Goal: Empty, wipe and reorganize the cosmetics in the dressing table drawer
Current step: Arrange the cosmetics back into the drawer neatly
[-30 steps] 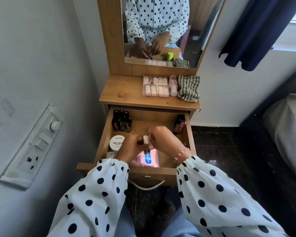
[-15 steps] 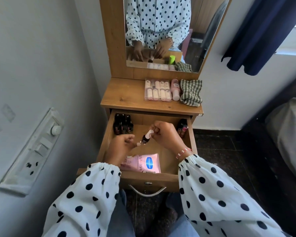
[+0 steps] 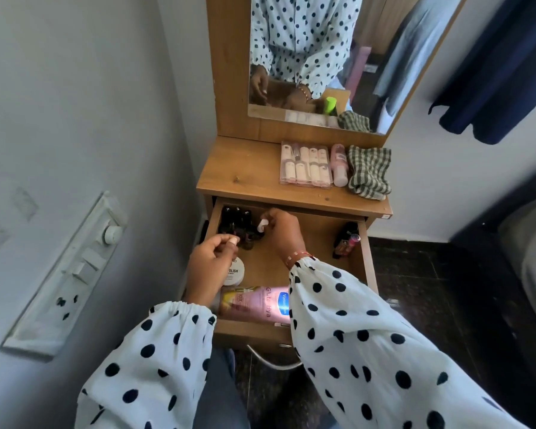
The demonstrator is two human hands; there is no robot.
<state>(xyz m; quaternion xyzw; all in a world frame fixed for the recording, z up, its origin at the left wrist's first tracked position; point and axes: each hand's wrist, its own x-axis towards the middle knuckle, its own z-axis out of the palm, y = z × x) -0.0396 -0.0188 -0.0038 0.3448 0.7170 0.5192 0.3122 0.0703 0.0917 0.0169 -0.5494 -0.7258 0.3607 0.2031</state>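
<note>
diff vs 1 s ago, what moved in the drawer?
The right hand carried the small white-capped bottle from mid-drawer, above the pink tube, to the back-left beside the dark bottles. It grips the bottle throughout. The left hand moved back with it, uncovering the round nail polish jar. The clear case and checked cloth stayed put.

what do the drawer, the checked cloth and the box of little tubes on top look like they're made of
Drawer: seemingly wood-look laminate board, matte, with printed-looking grain and knots.
Checked cloth: soft woven fabric, likely cotton, rumpled with a green-and-white check.
Box of little tubes: probably clear hard plastic with a pinkish tint, glossy, the tubes showing through it.
</note>
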